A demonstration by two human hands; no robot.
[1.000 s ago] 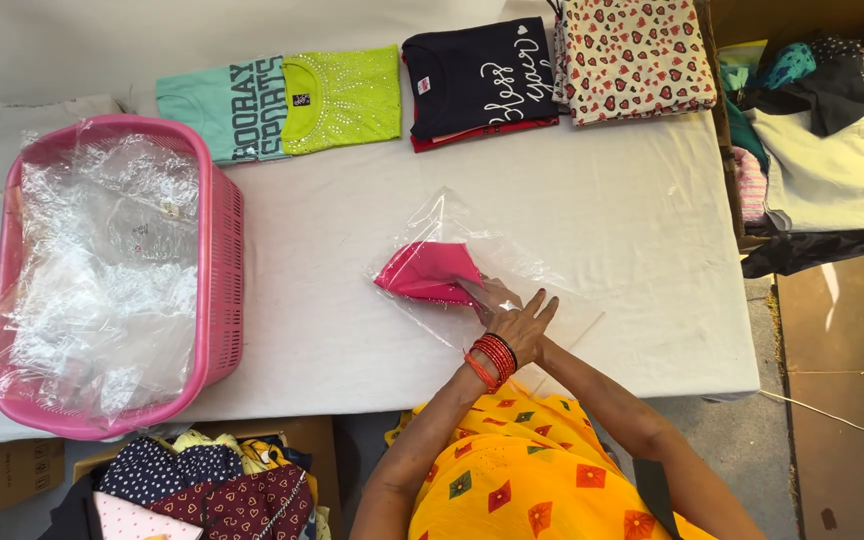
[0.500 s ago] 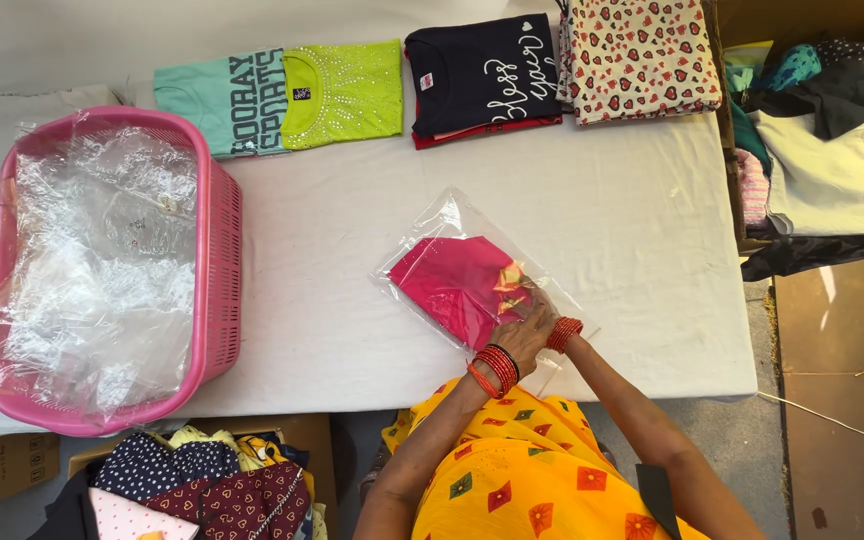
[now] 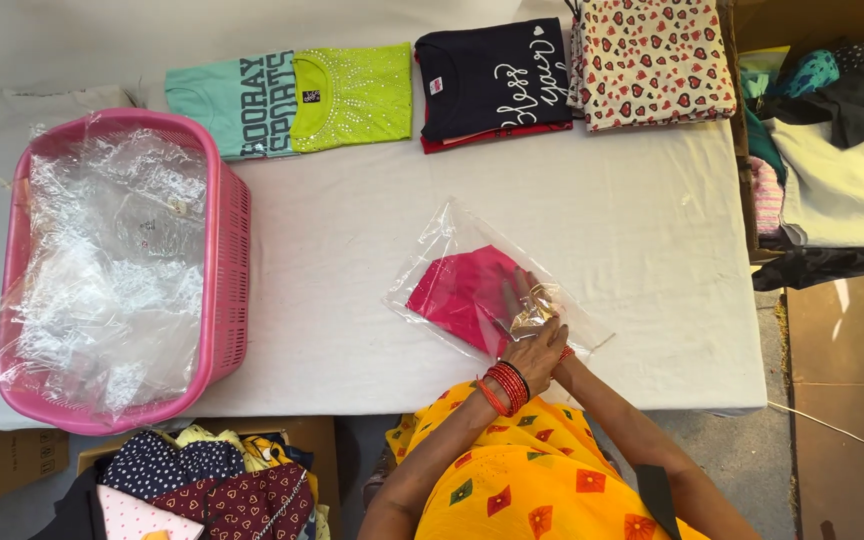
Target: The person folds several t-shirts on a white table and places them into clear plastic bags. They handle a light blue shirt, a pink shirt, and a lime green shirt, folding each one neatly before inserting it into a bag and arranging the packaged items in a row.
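A folded pink garment lies inside a clear plastic bag on the white table, just in front of me. My left hand, with red bangles at the wrist, rests on the bag's open end and holds it. My right hand reaches into the bag's mouth. Its fingers show through the plastic, on the near edge of the garment. The rest of that hand is hidden under my left hand.
A pink basket full of clear plastic bags stands at the left. Folded shirts line the far edge: teal, lime green, dark navy, heart print. More clothes are piled at the right and below the table.
The pink garment has slid deeper into the clear bag, and the bag has been pulled flatter over it. Both hands stayed at its open end.
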